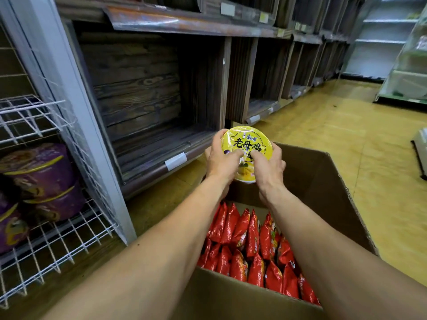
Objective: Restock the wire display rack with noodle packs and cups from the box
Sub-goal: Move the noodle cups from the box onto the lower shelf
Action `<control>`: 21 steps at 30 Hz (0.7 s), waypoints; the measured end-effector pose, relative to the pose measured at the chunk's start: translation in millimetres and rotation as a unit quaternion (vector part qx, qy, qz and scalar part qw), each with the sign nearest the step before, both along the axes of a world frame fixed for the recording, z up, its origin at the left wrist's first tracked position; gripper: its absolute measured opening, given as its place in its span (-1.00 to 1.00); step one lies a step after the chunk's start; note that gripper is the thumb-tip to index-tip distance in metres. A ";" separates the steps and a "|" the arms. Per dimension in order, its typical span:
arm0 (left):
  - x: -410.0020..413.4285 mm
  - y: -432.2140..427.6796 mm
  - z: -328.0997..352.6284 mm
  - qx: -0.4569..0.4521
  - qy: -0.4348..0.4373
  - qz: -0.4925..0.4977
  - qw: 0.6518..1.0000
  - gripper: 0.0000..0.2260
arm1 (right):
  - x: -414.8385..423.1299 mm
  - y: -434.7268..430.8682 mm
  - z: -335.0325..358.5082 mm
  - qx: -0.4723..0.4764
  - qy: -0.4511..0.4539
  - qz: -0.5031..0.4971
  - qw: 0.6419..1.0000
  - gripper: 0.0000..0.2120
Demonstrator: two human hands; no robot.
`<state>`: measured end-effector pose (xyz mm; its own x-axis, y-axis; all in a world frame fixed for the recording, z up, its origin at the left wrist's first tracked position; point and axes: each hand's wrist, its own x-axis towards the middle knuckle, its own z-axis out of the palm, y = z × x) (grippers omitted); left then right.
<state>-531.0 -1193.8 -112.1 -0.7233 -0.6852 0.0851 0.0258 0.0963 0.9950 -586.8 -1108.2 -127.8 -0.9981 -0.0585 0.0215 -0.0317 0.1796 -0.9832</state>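
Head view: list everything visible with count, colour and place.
yellow noodle cup: one, yellow lid, held over the box's far end
noodle packs: many, red, upright in rows inside the box
box: one, brown cardboard, open, on the floor
purple noodle cups: at least three, purple, rack's lower shelf
wire display rack: one, white, far left
wooden shelves: dark brown, behind the box
left hand: grips the cup's left side
right hand: grips the cup's right side
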 end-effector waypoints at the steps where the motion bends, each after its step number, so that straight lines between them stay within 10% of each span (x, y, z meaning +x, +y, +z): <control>1: 1.7 -1.1 2.3 -0.008 0.001 0.002 1.000 -0.45 | 1.1 -1.9 2.0 0.001 0.004 0.000 1.000 -0.43; 14: 45.2 -41.8 17.8 0.083 0.049 0.036 0.995 -0.55 | 23.0 -26.9 32.3 -0.006 0.066 0.081 0.995 -0.50; 21: 77.1 -67.7 25.5 -0.017 -0.001 0.129 0.991 -0.64 | 43.6 -61.6 39.8 -0.026 0.057 0.156 0.986 -0.41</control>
<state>-453.9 -1261.5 -86.6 -0.5242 -0.8445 0.1092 -0.0062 0.1320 0.9912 -543.2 -1169.8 -88.0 -0.9223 -0.3585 0.1443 -0.1891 0.0930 -0.9776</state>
